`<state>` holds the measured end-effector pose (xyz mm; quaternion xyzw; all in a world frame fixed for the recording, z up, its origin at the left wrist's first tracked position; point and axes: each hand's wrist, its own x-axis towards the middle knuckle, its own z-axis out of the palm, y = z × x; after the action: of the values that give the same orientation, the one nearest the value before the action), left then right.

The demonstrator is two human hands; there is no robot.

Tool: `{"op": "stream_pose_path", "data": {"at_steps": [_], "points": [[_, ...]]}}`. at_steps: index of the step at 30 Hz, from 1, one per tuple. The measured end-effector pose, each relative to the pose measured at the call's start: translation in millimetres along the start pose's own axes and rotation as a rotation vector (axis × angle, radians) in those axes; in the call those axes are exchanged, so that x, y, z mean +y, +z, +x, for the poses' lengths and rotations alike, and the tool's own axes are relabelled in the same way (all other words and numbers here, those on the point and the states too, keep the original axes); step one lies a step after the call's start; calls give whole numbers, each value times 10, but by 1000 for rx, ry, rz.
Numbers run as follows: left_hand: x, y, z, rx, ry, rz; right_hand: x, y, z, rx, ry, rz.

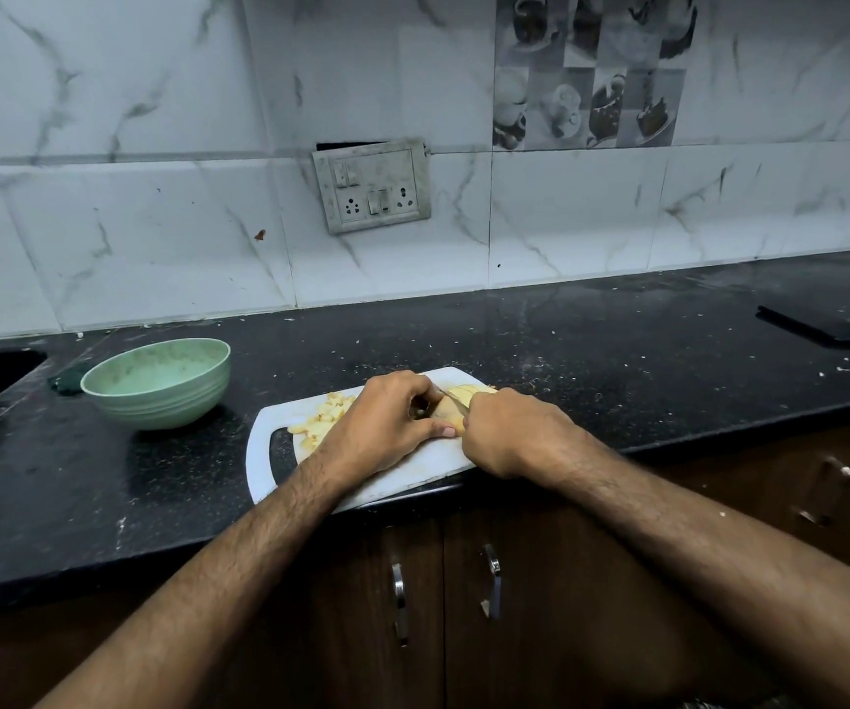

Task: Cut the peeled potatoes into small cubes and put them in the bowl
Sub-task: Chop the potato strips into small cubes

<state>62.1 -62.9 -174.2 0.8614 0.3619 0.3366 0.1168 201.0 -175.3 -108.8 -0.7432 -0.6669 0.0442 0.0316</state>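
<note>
The peeled potato (451, 411) lay on the white cutting board (361, 483) right between my hands, its long axis running near-left to far-right. My left hand (387, 427) curled over its near-left end and pinned it down; my right hand (512, 434) was closed around the handle of the knife (456, 399), whose blade crossed the potato. Cubes (323, 417) already cut sat piled just left of my left hand, and the green bowl (157, 383) stood on the table further left, nearer my left hand.
</note>
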Motion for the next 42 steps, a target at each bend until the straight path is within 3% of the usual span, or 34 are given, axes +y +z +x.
{"op": "stream_pose_path", "data": {"at_steps": [12, 24, 42], "points": [[55, -6, -62, 14, 102, 145, -124, -141, 38, -195, -89, -32], [44, 12, -45, 16, 84, 175, 233, 41, -192, -197, -82, -67], [6, 8, -65, 49, -70, -15, 250, -135, -209, 8, -47, 104]]}}
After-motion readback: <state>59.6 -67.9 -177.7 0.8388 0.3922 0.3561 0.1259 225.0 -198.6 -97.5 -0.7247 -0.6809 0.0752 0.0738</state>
